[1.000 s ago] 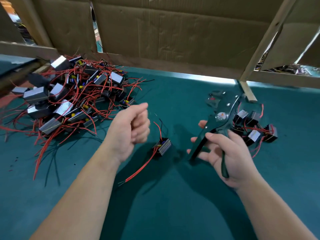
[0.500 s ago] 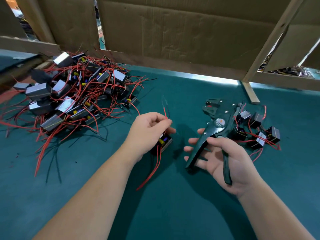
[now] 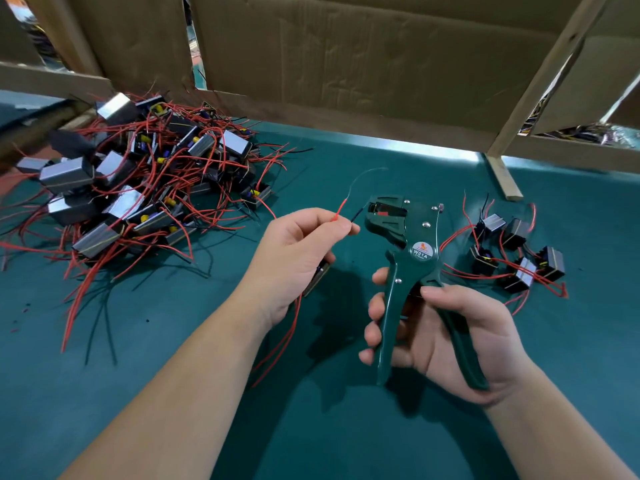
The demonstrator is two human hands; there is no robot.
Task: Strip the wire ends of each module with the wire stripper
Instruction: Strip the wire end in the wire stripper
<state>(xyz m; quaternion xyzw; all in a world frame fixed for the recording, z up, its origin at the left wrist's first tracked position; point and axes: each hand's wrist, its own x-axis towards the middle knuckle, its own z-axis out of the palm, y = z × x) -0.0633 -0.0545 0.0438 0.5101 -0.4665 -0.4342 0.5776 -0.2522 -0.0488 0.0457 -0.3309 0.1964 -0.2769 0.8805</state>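
My left hand (image 3: pixel 298 251) pinches the red and black wire ends (image 3: pixel 341 210) of one module (image 3: pixel 320 275), which hangs mostly hidden under the palm. The black end points at the open jaws of the green wire stripper (image 3: pixel 407 244). My right hand (image 3: pixel 446 336) grips the stripper by its two handles, head up and tilted left. The wire tips sit just left of the jaws, apart from them.
A big pile of modules with red and black leads (image 3: pixel 138 181) lies at the far left on the green mat (image 3: pixel 346 427). A small group of modules (image 3: pixel 512 258) lies right of the stripper. Cardboard walls (image 3: pixel 346 57) and a wooden post (image 3: pixel 504 178) close off the back.
My left hand lifted the module off the mat and brought its wire ends up beside the stripper jaws. My right hand raised the stripper upright and closed round its handles.
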